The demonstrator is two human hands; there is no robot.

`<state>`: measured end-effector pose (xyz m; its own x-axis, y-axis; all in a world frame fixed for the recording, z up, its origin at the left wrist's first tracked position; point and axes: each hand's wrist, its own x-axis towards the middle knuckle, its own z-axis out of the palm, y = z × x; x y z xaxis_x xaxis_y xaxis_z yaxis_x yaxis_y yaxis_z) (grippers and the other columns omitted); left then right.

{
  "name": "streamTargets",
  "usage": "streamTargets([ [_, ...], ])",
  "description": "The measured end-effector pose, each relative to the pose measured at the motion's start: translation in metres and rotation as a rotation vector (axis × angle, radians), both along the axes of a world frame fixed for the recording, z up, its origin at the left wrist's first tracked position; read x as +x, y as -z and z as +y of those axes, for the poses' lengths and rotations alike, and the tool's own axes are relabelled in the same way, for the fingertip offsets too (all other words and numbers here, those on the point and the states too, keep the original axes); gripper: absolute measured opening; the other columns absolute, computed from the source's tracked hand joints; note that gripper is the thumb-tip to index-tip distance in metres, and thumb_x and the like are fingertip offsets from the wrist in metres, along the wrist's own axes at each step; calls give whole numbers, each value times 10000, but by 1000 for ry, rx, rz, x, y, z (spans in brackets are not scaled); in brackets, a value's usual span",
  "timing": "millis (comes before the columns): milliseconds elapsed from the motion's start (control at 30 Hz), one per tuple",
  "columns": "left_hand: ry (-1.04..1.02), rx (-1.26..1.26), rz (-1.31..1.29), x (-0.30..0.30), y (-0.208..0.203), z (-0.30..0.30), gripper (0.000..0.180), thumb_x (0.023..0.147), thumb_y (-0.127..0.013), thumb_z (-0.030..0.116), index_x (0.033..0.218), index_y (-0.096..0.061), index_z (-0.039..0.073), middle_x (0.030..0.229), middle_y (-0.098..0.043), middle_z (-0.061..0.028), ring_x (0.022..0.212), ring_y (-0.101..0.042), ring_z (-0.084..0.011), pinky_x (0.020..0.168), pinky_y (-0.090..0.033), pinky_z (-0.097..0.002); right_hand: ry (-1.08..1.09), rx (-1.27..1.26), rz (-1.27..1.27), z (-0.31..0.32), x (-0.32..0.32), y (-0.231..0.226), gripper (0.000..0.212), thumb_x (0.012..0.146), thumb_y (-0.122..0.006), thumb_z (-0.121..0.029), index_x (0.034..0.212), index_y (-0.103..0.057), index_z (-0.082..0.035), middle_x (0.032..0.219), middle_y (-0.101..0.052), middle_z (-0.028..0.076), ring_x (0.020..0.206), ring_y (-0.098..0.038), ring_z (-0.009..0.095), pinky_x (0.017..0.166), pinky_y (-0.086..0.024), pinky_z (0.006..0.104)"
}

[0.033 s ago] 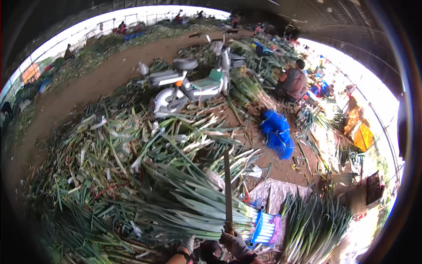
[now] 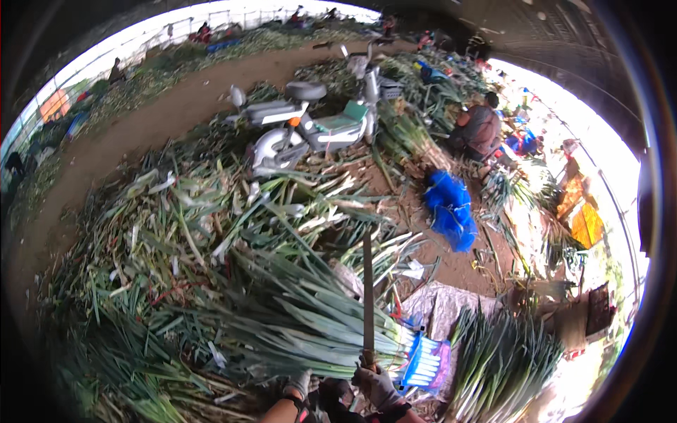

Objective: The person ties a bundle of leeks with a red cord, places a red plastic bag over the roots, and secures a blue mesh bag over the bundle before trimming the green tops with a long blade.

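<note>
My right hand [image 2: 379, 388], in a pale glove, is closed round the handle of a long straight knife [image 2: 367, 296]. The dark narrow blade points away from me, over a big bundle of green onions [image 2: 317, 331]. Their leaves spread to the left, and their white stalks lie in a blue holder [image 2: 423, 361] at the right. Beside the near edge of the leaves is my left hand [image 2: 299, 383], also gloved. Its fingers are hidden, so I cannot tell whether it grips the leaves.
Loose leaves and trimmings [image 2: 162, 233] are heaped to the left. Another onion bundle [image 2: 504, 366] lies at the right. Beyond are a crumpled blue net [image 2: 451, 210], a parked electric scooter [image 2: 310, 127] and a crouching person [image 2: 478, 130].
The scene beyond has shifted slightly right in view. My left forearm shows more, and the left hand sits a little higher by the leaves. The knife stays in my right hand.
</note>
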<state>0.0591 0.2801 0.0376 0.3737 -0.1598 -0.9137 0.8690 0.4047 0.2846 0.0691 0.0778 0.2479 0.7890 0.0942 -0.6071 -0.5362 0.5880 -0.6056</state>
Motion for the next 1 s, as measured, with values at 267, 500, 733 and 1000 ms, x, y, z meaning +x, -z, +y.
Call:
streamTargets([
  [267, -256, 124, -13, 11, -23, -18, 173, 837, -654, 176, 954, -557, 92, 717, -581, -49, 576, -599, -191, 589, -566, -404, -42, -201, 20, -24, 22, 26, 188, 843, -640, -164, 972, -560, -53, 675, -610, 70, 514, -546, 127, 452, -417, 238],
  [500, -185, 257, -328, -13, -23, -27, 174, 823, -666, 117, 959, -577, 56, 785, -615, -73, 664, -624, -207, 595, -560, -356, -164, -119, 76, -41, 41, 70, 266, 858, -631, -123, 1100, -538, -63, 762, -582, 39, 655, -589, 157, 557, -480, 272],
  [733, -665, -446, 175, -38, 26, -70, 299, 877, -566, 373, 1070, -595, 147, 945, -650, -97, 794, -606, -261, 762, -489, -510, -141, -170, 57, -12, 62, 72, 204, 820, -685, -154, 948, -540, -87, 698, -596, 37, 584, -594, 135, 428, -429, 217],
  [1000, -636, 133, -494, -95, 186, -48, 341, 808, -635, 306, 1138, -584, 236, 1234, -568, -30, 1154, -497, -290, 1000, -376, -450, -423, -121, -16, 41, 55, 80, 246, 818, -696, -208, 951, -536, -78, 691, -592, 50, 527, -554, 119, 417, -422, 220],
])
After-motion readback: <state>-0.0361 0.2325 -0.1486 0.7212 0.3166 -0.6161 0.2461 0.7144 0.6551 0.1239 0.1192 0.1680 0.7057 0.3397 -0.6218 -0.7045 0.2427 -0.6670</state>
